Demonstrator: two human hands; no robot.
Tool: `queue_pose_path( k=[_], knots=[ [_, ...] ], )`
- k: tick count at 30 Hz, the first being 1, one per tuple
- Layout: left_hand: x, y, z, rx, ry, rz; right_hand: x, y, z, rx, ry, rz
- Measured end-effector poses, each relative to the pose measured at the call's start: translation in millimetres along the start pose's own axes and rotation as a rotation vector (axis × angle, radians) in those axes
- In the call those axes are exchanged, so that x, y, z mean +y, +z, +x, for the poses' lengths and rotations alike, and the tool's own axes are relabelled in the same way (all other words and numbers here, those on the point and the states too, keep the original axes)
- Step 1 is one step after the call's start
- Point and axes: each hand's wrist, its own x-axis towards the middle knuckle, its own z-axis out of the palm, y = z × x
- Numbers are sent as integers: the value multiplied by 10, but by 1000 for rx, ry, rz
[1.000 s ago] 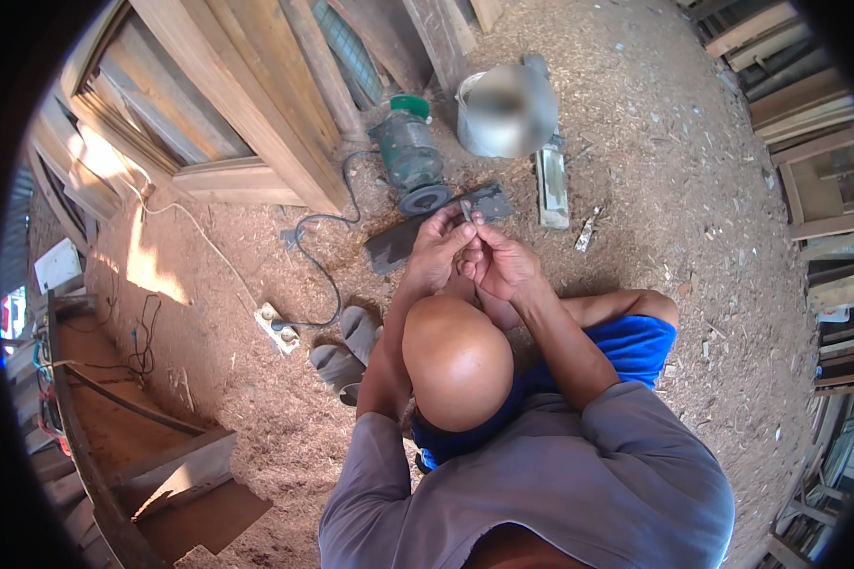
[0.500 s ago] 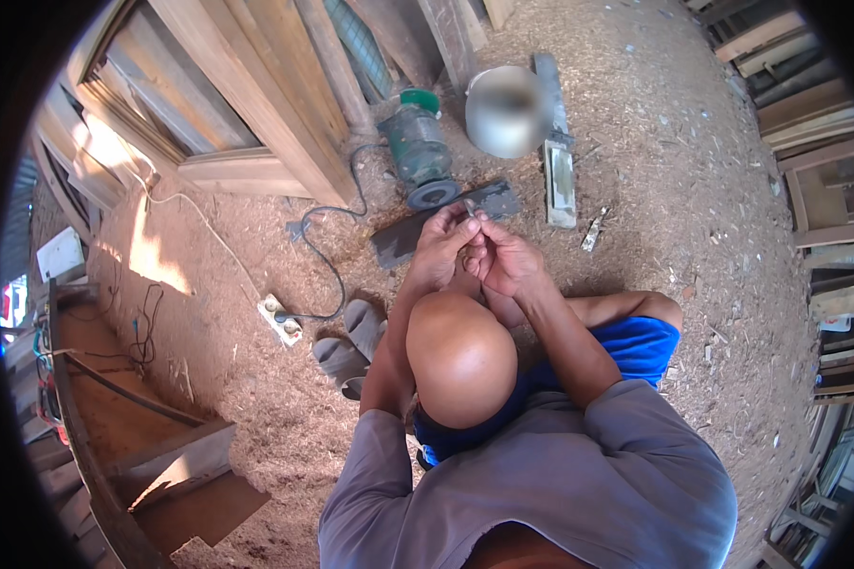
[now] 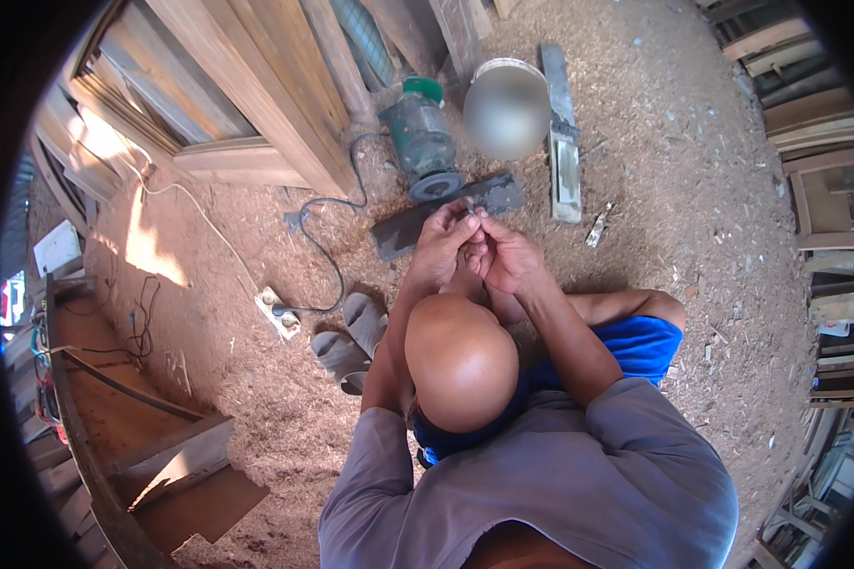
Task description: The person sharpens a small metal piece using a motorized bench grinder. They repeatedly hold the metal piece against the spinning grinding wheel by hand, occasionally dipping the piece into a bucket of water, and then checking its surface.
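Observation:
In front of my raised knee, my left hand and my right hand come together with their fingertips pinched. Between them is a small, thin, greyish piece; its kind is too small to make out. Just beyond the fingertips stands a green bench grinder, its grey grinding wheel facing my hands. Under the wheel end lies a dark flat board, partly covered by my left hand. Whether the piece touches the wheel, I cannot tell; it appears slightly apart.
A pale bucket stands right of the grinder, beside a long narrow board with a whetstone-like block. The grinder's cord runs to a power strip near grey sandals. Wooden frames lean at the left; stacked timber lines the right.
Both hands keep their pinch at nearly the same spot. The view has shifted slightly, so the grinder and bucket sit a little differently in the picture.

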Motion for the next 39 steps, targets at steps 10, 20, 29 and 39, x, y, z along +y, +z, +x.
queue_pose_path(
  k=[10,20,29,39],
  knots=[
    [-235,-344,101,188,217,284,45,-3,112,317,-307,-504],
    [-659,-886,155,443,76,183,106,-858,695,398,-304,-834],
    [-771,-1177,455,496,-25,161,63,-1302,1168,431,-291,-1016],
    [-706,-1466,777,536,-76,579,-42,-1384,1513,467,-335,-1271]
  ],
)
